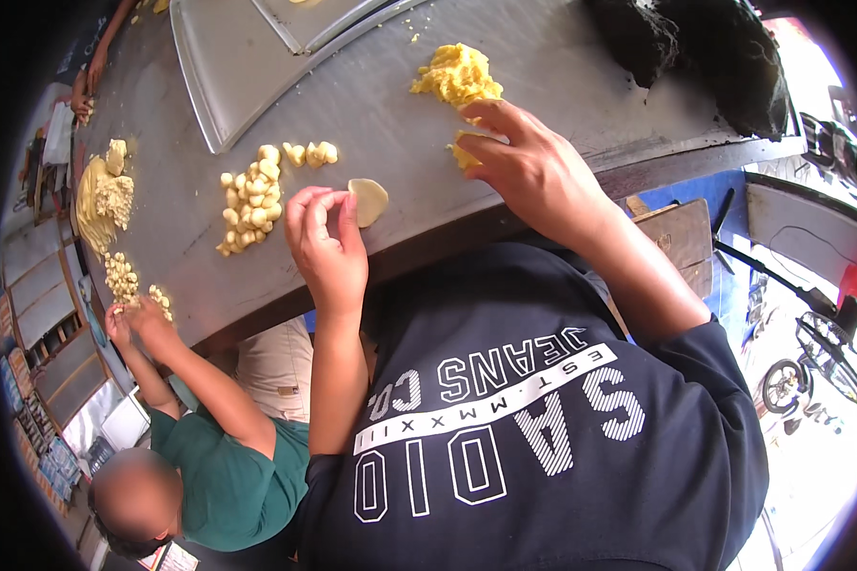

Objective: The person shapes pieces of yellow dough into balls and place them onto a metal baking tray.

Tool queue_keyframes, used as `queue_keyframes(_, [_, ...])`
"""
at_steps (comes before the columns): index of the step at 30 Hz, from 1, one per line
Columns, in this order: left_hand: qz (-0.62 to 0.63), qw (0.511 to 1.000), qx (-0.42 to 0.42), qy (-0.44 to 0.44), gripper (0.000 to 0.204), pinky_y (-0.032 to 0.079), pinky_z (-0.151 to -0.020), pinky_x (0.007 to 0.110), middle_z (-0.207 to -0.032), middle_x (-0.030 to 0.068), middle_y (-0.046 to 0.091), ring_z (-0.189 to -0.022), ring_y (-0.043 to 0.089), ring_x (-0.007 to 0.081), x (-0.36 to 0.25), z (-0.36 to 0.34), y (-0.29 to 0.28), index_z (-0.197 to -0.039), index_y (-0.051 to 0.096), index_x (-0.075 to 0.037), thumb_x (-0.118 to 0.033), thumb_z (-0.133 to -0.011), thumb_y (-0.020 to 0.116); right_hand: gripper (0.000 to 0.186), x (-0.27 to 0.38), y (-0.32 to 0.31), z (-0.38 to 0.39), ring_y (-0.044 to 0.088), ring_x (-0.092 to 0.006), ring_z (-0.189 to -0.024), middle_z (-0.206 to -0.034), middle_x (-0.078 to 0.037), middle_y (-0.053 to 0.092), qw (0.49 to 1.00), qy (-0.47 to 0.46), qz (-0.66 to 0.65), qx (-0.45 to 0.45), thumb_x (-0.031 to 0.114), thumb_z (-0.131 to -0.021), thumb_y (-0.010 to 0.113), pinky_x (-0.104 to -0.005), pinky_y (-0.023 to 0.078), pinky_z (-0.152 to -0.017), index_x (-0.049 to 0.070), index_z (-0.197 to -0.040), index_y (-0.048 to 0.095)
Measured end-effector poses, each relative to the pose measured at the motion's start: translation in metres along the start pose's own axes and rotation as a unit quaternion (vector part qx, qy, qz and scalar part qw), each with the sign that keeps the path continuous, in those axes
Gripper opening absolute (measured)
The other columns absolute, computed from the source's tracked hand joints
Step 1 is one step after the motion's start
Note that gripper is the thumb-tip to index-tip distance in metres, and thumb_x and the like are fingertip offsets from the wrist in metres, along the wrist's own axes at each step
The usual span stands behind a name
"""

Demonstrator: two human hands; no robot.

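My left hand (326, 243) pinches the edge of a thin, flat round of pale dough (369, 202) between thumb and fingers, near the table's front edge. To its left lies a cluster of small pale dough balls (253, 205), with several more dough pieces (310, 153) just beyond. My right hand (541, 176) reaches over the table with its thumb and fingers bent around a small lump of soft yellow filling (464, 150). Beyond those fingers sits a larger, crumbly heap of the same yellow filling (457, 76).
A metal tray (229, 81) lies on the grey metal table (390, 114). A black plastic bag (700, 62) rests at the far right. On the left, a person in green (233, 476) handles dough pieces (124, 276) near a dough heap (105, 200); another person's hands (84, 95) show farther off.
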State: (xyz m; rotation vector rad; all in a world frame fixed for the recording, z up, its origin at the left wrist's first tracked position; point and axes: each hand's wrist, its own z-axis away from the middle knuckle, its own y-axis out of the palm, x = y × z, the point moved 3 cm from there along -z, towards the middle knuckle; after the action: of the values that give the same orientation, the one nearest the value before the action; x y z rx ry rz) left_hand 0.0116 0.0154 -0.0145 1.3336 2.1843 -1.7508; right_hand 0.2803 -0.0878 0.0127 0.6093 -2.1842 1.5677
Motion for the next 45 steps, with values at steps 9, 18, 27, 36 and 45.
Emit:
queue_keyframes(9, [0.469,0.843,0.043,-0.258,0.042,0.061,-0.112,0.039,-0.149,0.0255,0.074,-0.128,0.075,0.0235,-0.042,-0.011,0.012,-0.157,0.055,0.005,-0.02,-0.123,0.061,0.021,0.03,0.021,-0.021,0.074,-0.0352,-0.112,-0.121,-0.012,0.074,0.99,-0.009,-0.138,0.016,0.013,-0.098,0.077,-0.0463,0.063,-0.097,0.007,-0.118,0.079])
queue_keyframes(18, [0.212,0.969,0.123,0.032,0.027,0.062,-0.086,0.035,-0.107,0.0076,0.081,-0.093,0.077,0.0178,-0.017,-0.032,0.022,-0.124,0.08,0.003,0.001,-0.097,0.083,0.019,0.035,0.017,-0.032,0.078,-0.0344,-0.105,-0.12,-0.012,0.077,0.97,-0.054,-0.236,0.011,0.011,-0.095,0.08,-0.0452,0.065,-0.092,0.007,-0.114,0.082])
queue_keyframes(27, [0.2,0.972,0.091,0.082,0.04,0.06,-0.078,0.047,-0.096,0.0135,0.071,-0.088,0.073,0.038,-0.035,-0.048,0.032,-0.094,0.067,-0.003,-0.014,-0.074,0.1,0.029,0.035,0.03,-0.016,0.076,-0.0334,-0.111,-0.119,-0.011,0.077,0.985,-0.067,-0.16,0.017,0.011,-0.09,0.074,-0.0447,0.065,-0.091,0.009,-0.119,0.078])
queue_keyframes(36, [0.275,0.945,0.165,0.07,0.05,0.061,-0.076,0.048,-0.094,0.0133,0.076,-0.085,0.076,0.0394,-0.037,-0.043,0.025,-0.094,0.067,-0.006,-0.024,-0.071,0.108,0.038,0.039,0.013,-0.028,0.07,-0.0314,-0.118,-0.128,-0.008,0.073,0.983,-0.065,-0.169,0.013,0.013,-0.084,0.088,-0.0437,0.063,-0.098,0.011,-0.122,0.081])
queue_keyframes(45, [0.133,0.953,0.254,0.096,0.046,0.06,-0.071,0.046,-0.089,0.0106,0.075,-0.08,0.076,0.0372,-0.036,-0.027,0.033,-0.099,0.069,-0.008,-0.026,-0.078,0.105,0.061,0.036,0.029,-0.039,0.068,-0.0361,-0.132,-0.14,-0.012,0.072,0.977,0.058,-0.2,0.04,0.002,-0.08,0.091,-0.0462,0.059,-0.11,0.014,-0.138,0.08])
